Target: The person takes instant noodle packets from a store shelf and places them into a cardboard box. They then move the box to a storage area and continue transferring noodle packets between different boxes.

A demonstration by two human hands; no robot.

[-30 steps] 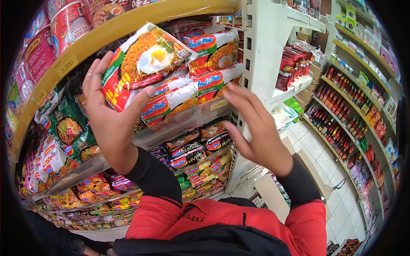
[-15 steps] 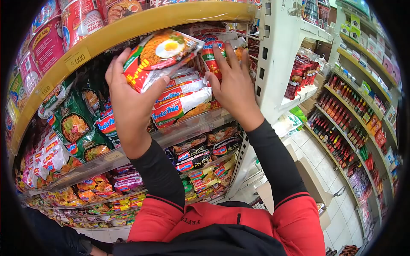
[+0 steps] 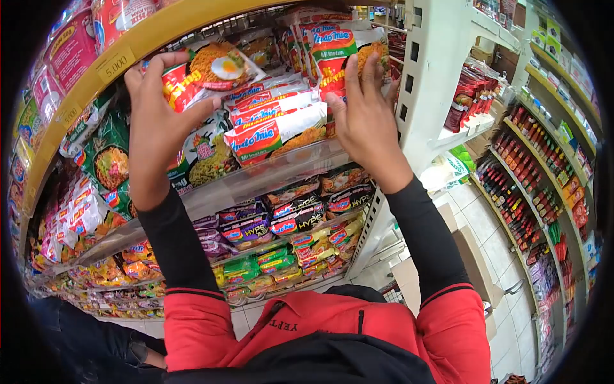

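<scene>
My left hand (image 3: 163,102) grips the left end of an instant noodle packet (image 3: 220,66), its fingers behind and its thumb at the lower edge. The packet is red and white with a picture of noodles and an egg. My right hand (image 3: 373,118) lies with fingers stretched over the right part of an upright red, green and white noodle packet (image 3: 334,51), in front of others at the shelf's right end. Between my hands, a row of white-and-red noodle packets (image 3: 259,139) leans together on the shelf. My left fingertips are partly hidden by the packet.
A yellow shelf edge (image 3: 83,86) with price tags curves above, bearing cup noodles (image 3: 121,22). A clear guard strip (image 3: 217,182) fronts this shelf. To the right stands a white slotted post (image 3: 400,128). A person in dark trousers (image 3: 83,336) is at lower left; bottle shelves (image 3: 511,185) line the right.
My left hand has moved left and slightly down with its packet, back into the shelf space. My right hand has shifted right and down, and the packet under it now stands more in view.
</scene>
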